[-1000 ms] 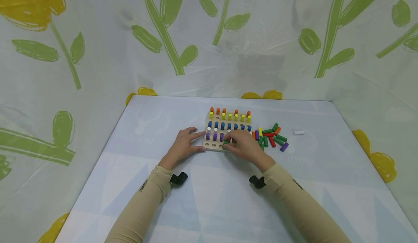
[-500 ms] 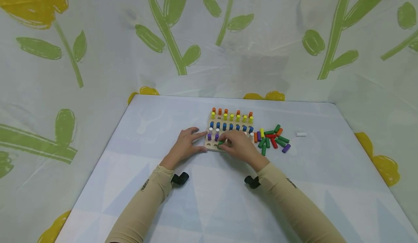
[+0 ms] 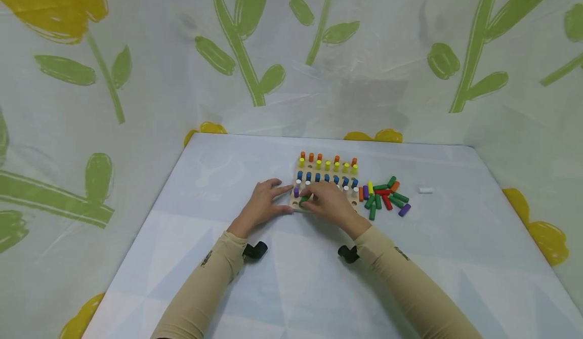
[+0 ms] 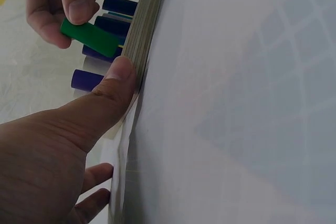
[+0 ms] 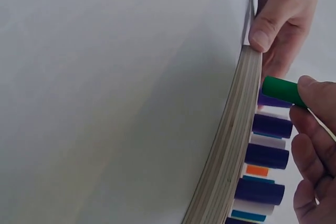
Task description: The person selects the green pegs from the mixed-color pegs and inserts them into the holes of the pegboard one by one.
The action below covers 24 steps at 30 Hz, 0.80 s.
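A wooden pegboard [image 3: 298,210] carries upright rows of orange, yellow, blue, white and purple pegs. Along its near side runs a row of holes, partly hidden by my right hand [image 3: 331,205]. Thumb and fingertips of that hand pinch a green peg [image 5: 283,90]; in the left wrist view the green peg [image 4: 92,38] stands away from the board's layered edge [image 4: 144,35], close to the purple pegs [image 4: 86,80]. My left hand [image 3: 264,205] lies at the board's left front corner, fingers spread. Its thumb [image 4: 121,69] touches the front edge, and its index finger reaches the left side.
Right of the board lies a loose pile of green, red, purple, orange and yellow pegs, among them a red peg [image 3: 387,202]. One white peg [image 3: 425,191] lies apart, farther right. The pale tabletop [image 3: 291,288] meets a flower-printed curtain [image 3: 387,86] behind.
Holding the green peg, my right hand has moved left along the board's near row, towards the left corner. My left hand stays at the board's corner. The head view has shifted slightly.
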Motion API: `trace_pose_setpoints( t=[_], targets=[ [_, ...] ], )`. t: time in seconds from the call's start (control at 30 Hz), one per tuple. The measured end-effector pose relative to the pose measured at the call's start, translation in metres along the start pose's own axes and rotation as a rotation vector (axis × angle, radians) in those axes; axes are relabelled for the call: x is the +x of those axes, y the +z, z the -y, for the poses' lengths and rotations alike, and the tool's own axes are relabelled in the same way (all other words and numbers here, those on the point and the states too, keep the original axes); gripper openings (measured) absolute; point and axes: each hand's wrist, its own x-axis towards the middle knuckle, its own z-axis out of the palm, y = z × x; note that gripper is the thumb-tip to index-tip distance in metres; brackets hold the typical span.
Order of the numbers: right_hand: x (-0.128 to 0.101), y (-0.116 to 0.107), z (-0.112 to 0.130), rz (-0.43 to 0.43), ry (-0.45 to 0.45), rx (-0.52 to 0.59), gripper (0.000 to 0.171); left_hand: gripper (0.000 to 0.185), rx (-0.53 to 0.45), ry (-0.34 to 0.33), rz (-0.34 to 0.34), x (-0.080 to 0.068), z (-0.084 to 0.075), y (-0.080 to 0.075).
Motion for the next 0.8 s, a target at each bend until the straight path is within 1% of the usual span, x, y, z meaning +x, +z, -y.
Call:
trace_pose_setpoints(
  t=[0.13,0.2,0.47,0.67,0.8],
  targets=[
    [0.002,0.003,0.001,-0.005,0.0,0.004,0.018,0.073,0.001,-0.002,0.003,0.0,0.0,0.001],
    [0.003,0.004,0.002,-0.014,-0.018,0.007,0.017,0.073,0.002,-0.003,0.0,0.0,0.0,0.001],
    [0.008,0.008,0.005,-0.025,-0.058,-0.053,0.019,0.073,-0.003,-0.009,-0.009,0.0,-0.001,0.002],
    [0.011,0.011,0.005,-0.043,-0.066,-0.06,0.017,0.073,-0.003,-0.013,-0.014,0.0,-0.001,0.001],
    [0.01,0.014,0.005,-0.032,-0.058,-0.065,0.02,0.073,-0.005,-0.012,-0.017,-0.001,-0.002,0.0]
  ],
)
